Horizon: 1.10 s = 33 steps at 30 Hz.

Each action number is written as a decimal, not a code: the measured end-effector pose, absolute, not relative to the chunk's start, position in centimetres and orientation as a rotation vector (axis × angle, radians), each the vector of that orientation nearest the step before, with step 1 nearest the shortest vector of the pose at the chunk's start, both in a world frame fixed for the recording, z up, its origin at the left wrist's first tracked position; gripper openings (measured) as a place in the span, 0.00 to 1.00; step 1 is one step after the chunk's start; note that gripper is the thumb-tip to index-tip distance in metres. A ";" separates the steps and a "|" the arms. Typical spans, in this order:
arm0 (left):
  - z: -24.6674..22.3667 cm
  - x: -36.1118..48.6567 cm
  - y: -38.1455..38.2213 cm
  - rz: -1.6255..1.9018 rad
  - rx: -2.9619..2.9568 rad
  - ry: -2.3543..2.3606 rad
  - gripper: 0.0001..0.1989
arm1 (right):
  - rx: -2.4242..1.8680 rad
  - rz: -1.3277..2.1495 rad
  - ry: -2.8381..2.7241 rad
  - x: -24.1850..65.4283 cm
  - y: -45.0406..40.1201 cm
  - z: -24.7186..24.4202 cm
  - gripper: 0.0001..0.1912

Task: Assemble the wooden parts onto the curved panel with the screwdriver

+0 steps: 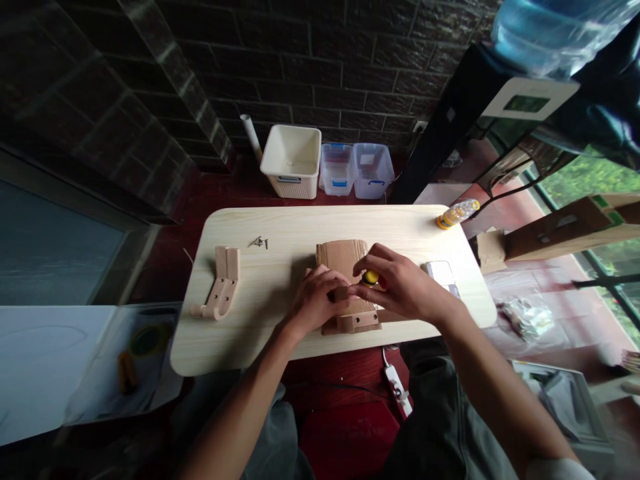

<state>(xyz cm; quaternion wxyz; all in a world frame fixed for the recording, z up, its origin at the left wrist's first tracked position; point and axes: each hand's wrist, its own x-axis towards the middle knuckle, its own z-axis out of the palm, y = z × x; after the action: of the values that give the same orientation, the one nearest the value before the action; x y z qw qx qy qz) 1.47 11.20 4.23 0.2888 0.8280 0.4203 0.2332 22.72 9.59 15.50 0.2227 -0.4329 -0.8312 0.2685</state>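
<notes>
Near the front middle of the table, my left hand is closed on a small brown wooden piece, above a cardboard block. My right hand is just beside it, its fingers curled round a yellow-and-black screwdriver handle; the shaft is hidden. The thumb of that hand reaches the wooden piece's edge. A pale wooden bracket with dark screw holes lies at the cardboard's near end, partly covered by my left hand. Another curved wooden bracket with holes rests at the table's left.
Several loose screws lie at the back left of the table. A clear bottle with a yellow cap stands at the back right corner, a white flat box nearer. Beyond the table are bins; a power strip is below.
</notes>
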 end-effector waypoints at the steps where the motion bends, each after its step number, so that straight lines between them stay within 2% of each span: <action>1: 4.3 1.5 11.2 0.617 2.210 1.129 0.05 | -1.174 0.773 -2.264 22.8 9.6 15.4 0.13; 10: 3.8 1.6 11.4 0.632 2.251 1.119 0.07 | -1.035 1.171 -2.048 24.1 9.4 14.8 0.15; 22: 4.0 1.7 11.5 0.613 2.224 1.092 0.08 | -0.950 1.232 -2.054 25.2 8.4 15.4 0.19; 33: 4.2 1.5 11.4 0.548 2.228 1.104 0.06 | -0.906 1.281 -1.968 24.6 8.4 15.0 0.15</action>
<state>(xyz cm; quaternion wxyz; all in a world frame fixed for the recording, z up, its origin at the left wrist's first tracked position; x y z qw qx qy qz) 1.49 11.42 4.20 0.2934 0.8365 0.4145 0.2057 24.55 8.45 14.97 0.3071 -0.3425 -0.7442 0.4843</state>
